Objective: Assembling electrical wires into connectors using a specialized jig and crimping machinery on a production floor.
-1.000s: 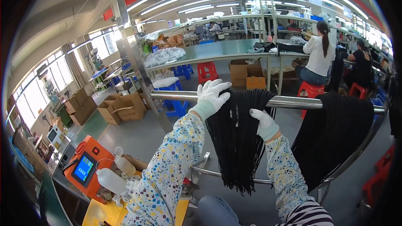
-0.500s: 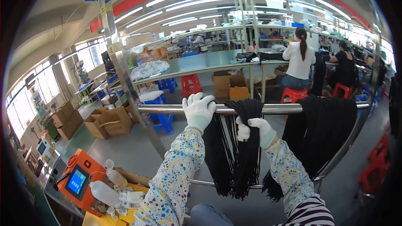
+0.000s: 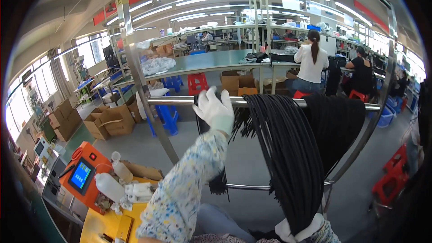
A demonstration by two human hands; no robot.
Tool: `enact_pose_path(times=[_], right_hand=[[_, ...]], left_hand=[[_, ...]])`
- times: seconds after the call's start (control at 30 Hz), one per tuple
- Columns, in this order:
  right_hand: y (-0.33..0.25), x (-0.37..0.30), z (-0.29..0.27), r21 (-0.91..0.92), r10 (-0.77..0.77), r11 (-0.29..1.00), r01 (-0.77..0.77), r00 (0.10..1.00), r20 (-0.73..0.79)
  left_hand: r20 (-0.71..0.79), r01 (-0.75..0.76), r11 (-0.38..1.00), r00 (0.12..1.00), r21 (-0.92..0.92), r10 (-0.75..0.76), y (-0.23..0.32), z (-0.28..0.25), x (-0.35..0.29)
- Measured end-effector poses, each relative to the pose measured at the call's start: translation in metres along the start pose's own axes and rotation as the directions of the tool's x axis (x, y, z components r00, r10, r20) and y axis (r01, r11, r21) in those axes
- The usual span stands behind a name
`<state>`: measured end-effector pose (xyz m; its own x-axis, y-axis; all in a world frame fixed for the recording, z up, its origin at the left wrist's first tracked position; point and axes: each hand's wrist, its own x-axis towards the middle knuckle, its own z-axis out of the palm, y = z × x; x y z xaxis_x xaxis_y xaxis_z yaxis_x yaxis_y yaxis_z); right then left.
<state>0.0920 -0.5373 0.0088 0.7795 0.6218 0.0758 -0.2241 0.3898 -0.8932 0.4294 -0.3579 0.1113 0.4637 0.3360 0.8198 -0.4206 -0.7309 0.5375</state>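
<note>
Both hands wear white gloves with patterned sleeves above. My left hand (image 3: 214, 109) is at the chrome rail (image 3: 175, 101), its fingers stretched up and apart, in front of a small hank of black cords that it partly hides. My right hand (image 3: 301, 230) is low and close to me, closed around the lower part of a thick bundle of black cords (image 3: 288, 153). That bundle runs from over the rail down toward me, stretched at a slant. Right of it, a wide mass of black cords (image 3: 339, 126) hangs over the same rail.
At lower left stand an orange machine with a screen (image 3: 83, 177) and white bottles (image 3: 110, 186) on a yellow surface (image 3: 96, 225). Cardboard boxes (image 3: 114, 121) and blue stools (image 3: 168, 119) lie beyond the rack. Two people sit at the far benches; red stools (image 3: 389, 180) stand at right.
My right hand has drawn the cord bundle down and toward me, from just below the rail. My left hand's fingers have lifted and spread at the rail. The view has shifted slightly.
</note>
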Motion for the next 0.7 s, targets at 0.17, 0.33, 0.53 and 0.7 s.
enact_pose_path(times=[0.17, 0.33, 0.53, 0.7], right_hand=[[-0.012, 0.014, 0.016, 0.206, -0.155, 0.969, 0.134, 0.984, 0.088], [-0.016, 0.014, 0.044, 0.025, 0.013, 1.000, -0.011, 0.996, -0.088], [-0.045, 0.028, 0.048, -0.478, -0.040, 0.876, 0.062, 0.998, 0.056], [-0.057, 0.047, -0.047, 0.198, -0.343, 0.914, 0.355, 0.935, -0.090]], left_hand=[[0.801, 0.230, 0.951, 0.598, -0.206, 0.028, 0.065, -0.171, -0.142], [0.874, 0.911, 0.292, -0.376, 0.290, 0.308, 0.112, -0.241, -0.129], [0.908, 0.951, 0.226, 0.105, -0.211, 0.406, 0.084, -0.265, -0.144], [0.790, 0.974, -0.144, 0.227, -0.176, 0.570, 0.100, -0.252, -0.171]])
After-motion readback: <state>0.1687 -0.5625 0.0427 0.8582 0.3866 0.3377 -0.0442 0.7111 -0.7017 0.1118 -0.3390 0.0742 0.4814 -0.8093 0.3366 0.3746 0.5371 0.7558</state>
